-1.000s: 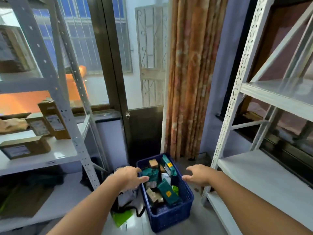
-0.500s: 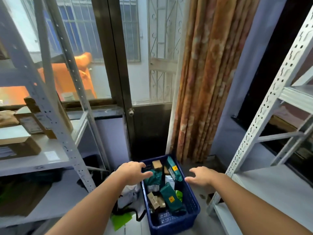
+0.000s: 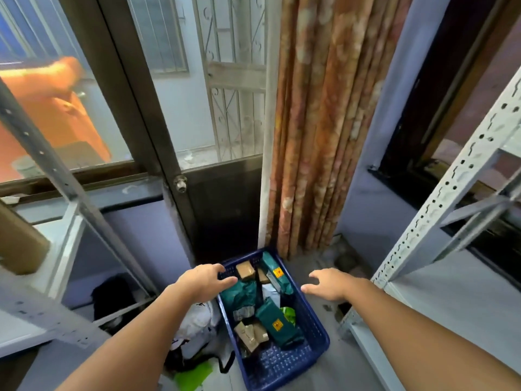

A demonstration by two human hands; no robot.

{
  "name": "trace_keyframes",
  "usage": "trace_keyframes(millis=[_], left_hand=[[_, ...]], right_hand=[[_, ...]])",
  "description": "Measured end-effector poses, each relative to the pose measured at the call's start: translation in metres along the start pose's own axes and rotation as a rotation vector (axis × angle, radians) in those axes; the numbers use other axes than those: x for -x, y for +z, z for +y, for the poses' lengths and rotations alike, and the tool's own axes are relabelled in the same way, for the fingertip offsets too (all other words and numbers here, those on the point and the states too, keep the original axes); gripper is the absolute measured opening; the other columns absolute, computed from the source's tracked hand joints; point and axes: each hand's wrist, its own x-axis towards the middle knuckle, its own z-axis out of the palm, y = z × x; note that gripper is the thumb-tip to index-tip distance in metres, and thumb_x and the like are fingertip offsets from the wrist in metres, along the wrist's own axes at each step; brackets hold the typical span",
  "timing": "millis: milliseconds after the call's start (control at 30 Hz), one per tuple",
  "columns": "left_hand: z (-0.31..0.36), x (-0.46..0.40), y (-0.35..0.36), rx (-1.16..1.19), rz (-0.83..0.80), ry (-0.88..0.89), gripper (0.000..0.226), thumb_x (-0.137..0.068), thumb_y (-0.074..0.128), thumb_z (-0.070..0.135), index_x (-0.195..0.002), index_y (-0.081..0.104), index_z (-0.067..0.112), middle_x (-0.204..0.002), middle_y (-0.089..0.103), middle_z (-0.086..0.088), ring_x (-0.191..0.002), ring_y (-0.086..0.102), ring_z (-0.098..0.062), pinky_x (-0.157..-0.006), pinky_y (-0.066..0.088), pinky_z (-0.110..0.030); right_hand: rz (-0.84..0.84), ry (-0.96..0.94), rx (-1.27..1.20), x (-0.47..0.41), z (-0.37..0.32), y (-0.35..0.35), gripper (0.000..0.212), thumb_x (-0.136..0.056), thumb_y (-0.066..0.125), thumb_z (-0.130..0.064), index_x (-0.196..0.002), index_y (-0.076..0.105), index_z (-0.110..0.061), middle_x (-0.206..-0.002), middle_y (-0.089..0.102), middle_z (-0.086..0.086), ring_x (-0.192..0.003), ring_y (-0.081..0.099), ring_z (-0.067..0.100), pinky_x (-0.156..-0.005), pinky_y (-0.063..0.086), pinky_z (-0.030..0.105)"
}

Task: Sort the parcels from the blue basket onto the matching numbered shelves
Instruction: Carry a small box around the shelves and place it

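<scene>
Both arms are extended forward and downward. The left hand (image 3: 204, 282) is held over the near-left rim of the blue basket (image 3: 315, 334), fingers loosely spread, nothing grasped. The right hand (image 3: 328, 285) is held just right of the basket, fingers spread. Green and brown parcels (image 3: 275, 324) are seen inside the basket, on the floor between two white shelf racks (image 3: 439, 210).

**Grey floor and white metal shelves**

A dark blue slatted plastic basket (image 3: 315, 345) stands on the grey floor (image 3: 318, 376) between two white perforated-steel racks. A brown cardboard box (image 3: 19, 244) sits on the left rack's shelf (image 3: 62, 232).
</scene>
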Motion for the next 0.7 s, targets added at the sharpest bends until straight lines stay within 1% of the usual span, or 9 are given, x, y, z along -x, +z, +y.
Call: trace_keyframes(millis=[67, 200, 333, 400, 567, 700], left_hand=[[0.008, -0.019, 0.001, 0.0, -0.018, 0.004, 0.079, -0.088, 0.041, 0.08, -0.145, 0.05, 0.025, -0.14, 0.06, -0.003, -0.123, 0.059, -0.023, -0.099, 0.049, -0.038], [0.027, -0.048, 0.006, 0.012, -0.051, -0.03, 0.081, -0.088, 0.041, 0.08, -0.146, 0.049, 0.024, -0.141, 0.06, -0.001, -0.124, 0.058, -0.022, -0.101, 0.048, -0.038], [0.039, -0.074, 0.015, 0.0, -0.059, -0.064, 0.08, -0.089, 0.039, 0.08, -0.147, 0.05, 0.025, -0.14, 0.061, 0.001, -0.125, 0.058, -0.022, -0.1, 0.047, -0.038], [0.044, -0.085, 0.02, 0.005, -0.095, -0.077, 0.082, -0.088, 0.038, 0.081, -0.146, 0.049, 0.025, -0.139, 0.061, -0.001, -0.125, 0.058, -0.023, -0.1, 0.048, -0.039], [0.051, -0.113, 0.039, 0.009, -0.205, -0.075, 0.079, -0.09, 0.04, 0.078, -0.146, 0.049, 0.023, -0.137, 0.062, -0.004, -0.122, 0.059, -0.024, -0.096, 0.049, -0.038], [0.049, -0.143, 0.052, -0.01, -0.257, -0.047, 0.083, -0.088, 0.042, 0.079, -0.15, 0.045, 0.023, -0.144, 0.059, -0.005, -0.128, 0.057, -0.024, -0.102, 0.047, -0.038]], right_hand=[[-0.02, -0.003, -0.005, -0.016, 0.009, -0.006, 0.085, -0.091, 0.043, -0.074, -0.156, 0.033, -0.021, -0.162, 0.033, 0.007, -0.146, 0.036, 0.027, -0.117, 0.032, 0.042], [-0.049, -0.03, 0.02, -0.055, 0.03, -0.02, 0.092, -0.084, 0.042, -0.081, -0.155, 0.036, -0.023, -0.16, 0.037, 0.006, -0.144, 0.039, 0.027, -0.115, 0.035, 0.043], [-0.085, -0.067, 0.037, -0.093, 0.047, -0.028, 0.096, -0.079, 0.041, -0.084, -0.154, 0.036, -0.024, -0.16, 0.037, 0.004, -0.143, 0.04, 0.026, -0.115, 0.036, 0.044], [-0.105, -0.072, 0.055, -0.108, 0.052, -0.03, 0.098, -0.078, 0.04, -0.085, -0.155, 0.035, -0.025, -0.161, 0.036, 0.004, -0.143, 0.039, 0.026, -0.114, 0.036, 0.044], [-0.177, -0.068, 0.09, -0.127, 0.056, -0.019, 0.083, -0.091, 0.042, -0.074, -0.156, 0.034, -0.023, -0.16, 0.036, 0.006, -0.141, 0.041, 0.027, -0.11, 0.039, 0.041], [-0.212, -0.042, 0.051, -0.142, 0.056, -0.002, 0.079, -0.096, 0.041, -0.069, -0.157, 0.032, -0.019, -0.16, 0.035, 0.008, -0.141, 0.041, 0.028, -0.109, 0.038, 0.041]])
